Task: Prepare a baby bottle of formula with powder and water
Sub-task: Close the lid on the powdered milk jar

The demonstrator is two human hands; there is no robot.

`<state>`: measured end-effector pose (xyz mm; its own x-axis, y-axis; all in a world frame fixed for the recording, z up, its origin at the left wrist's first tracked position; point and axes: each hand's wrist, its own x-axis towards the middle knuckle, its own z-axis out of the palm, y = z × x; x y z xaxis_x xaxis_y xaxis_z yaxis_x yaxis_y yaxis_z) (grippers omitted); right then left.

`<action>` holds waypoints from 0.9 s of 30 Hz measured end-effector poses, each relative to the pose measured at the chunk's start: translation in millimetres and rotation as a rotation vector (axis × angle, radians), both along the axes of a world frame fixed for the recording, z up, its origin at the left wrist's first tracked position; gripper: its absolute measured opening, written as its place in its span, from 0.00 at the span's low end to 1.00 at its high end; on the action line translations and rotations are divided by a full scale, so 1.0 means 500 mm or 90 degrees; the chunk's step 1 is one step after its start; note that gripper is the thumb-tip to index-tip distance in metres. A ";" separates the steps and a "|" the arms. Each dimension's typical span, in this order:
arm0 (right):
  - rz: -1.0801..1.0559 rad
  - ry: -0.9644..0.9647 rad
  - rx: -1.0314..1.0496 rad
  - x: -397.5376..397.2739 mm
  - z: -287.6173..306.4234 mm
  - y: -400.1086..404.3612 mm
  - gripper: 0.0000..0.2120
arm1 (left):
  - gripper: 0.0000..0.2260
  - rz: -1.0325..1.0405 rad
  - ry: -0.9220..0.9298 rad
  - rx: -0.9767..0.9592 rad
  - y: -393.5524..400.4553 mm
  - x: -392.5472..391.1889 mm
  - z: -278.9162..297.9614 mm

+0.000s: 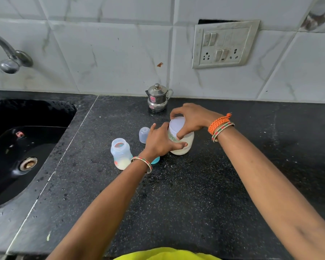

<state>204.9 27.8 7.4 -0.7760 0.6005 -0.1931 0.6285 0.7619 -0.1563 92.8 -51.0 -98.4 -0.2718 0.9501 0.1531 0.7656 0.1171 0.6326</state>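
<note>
On black speckled counter point(186, 184) beside sink point(17, 147), both hands' fingers point(180, 136) grip the powder jar point(186, 145).

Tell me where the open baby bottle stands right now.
In the head view the baby bottle stands upright on the black counter, left of the left hand and right of the sink.

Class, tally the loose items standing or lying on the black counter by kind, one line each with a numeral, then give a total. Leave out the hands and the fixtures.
Open baby bottle: 1
Clear bottle cap: 1
Powder jar with white lid, held by both hands: 1
Steel lidded pot: 1
Blue item, mostly hidden behind the left wrist: 1
Total: 5
</note>
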 end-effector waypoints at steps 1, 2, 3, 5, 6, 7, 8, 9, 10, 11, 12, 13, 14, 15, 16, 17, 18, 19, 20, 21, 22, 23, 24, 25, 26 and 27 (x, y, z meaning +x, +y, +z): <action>-0.009 0.010 0.002 0.000 -0.007 -0.001 0.30 | 0.36 0.006 0.015 0.005 -0.001 0.002 -0.001; -0.022 0.029 0.005 0.003 -0.016 -0.002 0.30 | 0.35 0.011 0.025 0.009 -0.003 0.005 -0.003; -0.039 0.053 0.012 0.007 -0.026 -0.005 0.29 | 0.35 0.018 0.035 0.014 -0.004 0.008 -0.005; -0.085 0.107 0.037 0.016 -0.044 -0.012 0.29 | 0.34 0.029 0.049 0.011 -0.006 0.014 -0.008; -0.105 0.127 0.052 0.019 -0.052 -0.016 0.29 | 0.34 0.035 0.050 0.008 -0.007 0.016 -0.008; -0.121 0.138 0.066 0.021 -0.057 -0.019 0.28 | 0.33 0.041 0.045 0.009 -0.007 0.019 -0.008; -0.135 0.143 0.075 0.022 -0.061 -0.022 0.29 | 0.32 0.045 0.038 0.010 -0.008 0.021 -0.008; -0.147 0.142 0.080 0.022 -0.062 -0.025 0.29 | 0.32 0.046 0.035 0.011 -0.008 0.021 -0.008; -0.158 0.138 0.083 0.022 -0.063 -0.027 0.30 | 0.31 0.045 0.033 0.010 -0.008 0.022 -0.008; -0.168 0.131 0.087 0.022 -0.065 -0.030 0.30 | 0.31 0.043 0.031 0.007 -0.009 0.022 -0.009; -0.176 0.126 0.091 0.023 -0.067 -0.032 0.30 | 0.31 0.042 0.029 0.005 -0.011 0.023 -0.009; -0.184 0.124 0.094 0.025 -0.068 -0.035 0.31 | 0.31 0.042 0.028 0.005 -0.012 0.025 -0.010; -0.192 0.126 0.096 0.027 -0.070 -0.038 0.31 | 0.31 0.041 0.029 0.005 -0.013 0.025 -0.009; -0.200 0.128 0.096 0.028 -0.070 -0.041 0.31 | 0.31 0.040 0.030 0.004 -0.014 0.025 -0.008; -0.208 0.129 0.097 0.029 -0.071 -0.043 0.31 | 0.30 0.041 0.029 0.001 -0.014 0.026 -0.006; -0.216 0.128 0.101 0.028 -0.071 -0.046 0.32 | 0.30 0.044 0.027 -0.002 -0.015 0.026 -0.005; -0.227 0.126 0.110 0.024 -0.072 -0.049 0.32 | 0.29 0.048 0.025 -0.005 -0.016 0.026 -0.005; -0.238 0.122 0.121 0.020 -0.072 -0.054 0.33 | 0.29 0.052 0.023 -0.007 -0.018 0.026 -0.004; -0.250 0.119 0.131 0.016 -0.073 -0.059 0.34 | 0.30 0.054 0.022 -0.008 -0.019 0.026 -0.005; -0.259 0.116 0.135 0.012 -0.075 -0.064 0.34 | 0.30 0.056 0.021 -0.008 -0.020 0.026 -0.006; -0.267 0.117 0.133 0.009 -0.076 -0.067 0.34 | 0.31 0.056 0.022 -0.008 -0.021 0.025 -0.006; -0.273 0.119 0.129 0.009 -0.077 -0.070 0.34 | 0.31 0.056 0.025 -0.011 -0.022 0.024 -0.005; -0.275 0.121 0.126 0.010 -0.077 -0.071 0.34 | 0.32 0.055 0.029 -0.017 -0.022 0.022 -0.003; -0.274 0.117 0.127 0.011 -0.075 -0.072 0.34 | 0.33 0.051 0.030 -0.023 -0.022 0.021 0.001; -0.270 0.107 0.131 0.011 -0.073 -0.070 0.35 | 0.33 0.043 0.028 -0.034 -0.023 0.018 0.004; -0.264 0.091 0.138 0.011 -0.071 -0.069 0.35 | 0.33 0.031 0.022 -0.047 -0.025 0.016 0.008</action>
<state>210.4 -6.9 -27.9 -0.4723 0.8793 0.0614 0.8699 0.4762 -0.1285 100.8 -63.4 -94.3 -0.3134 0.9450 0.0939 0.7795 0.1995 0.5938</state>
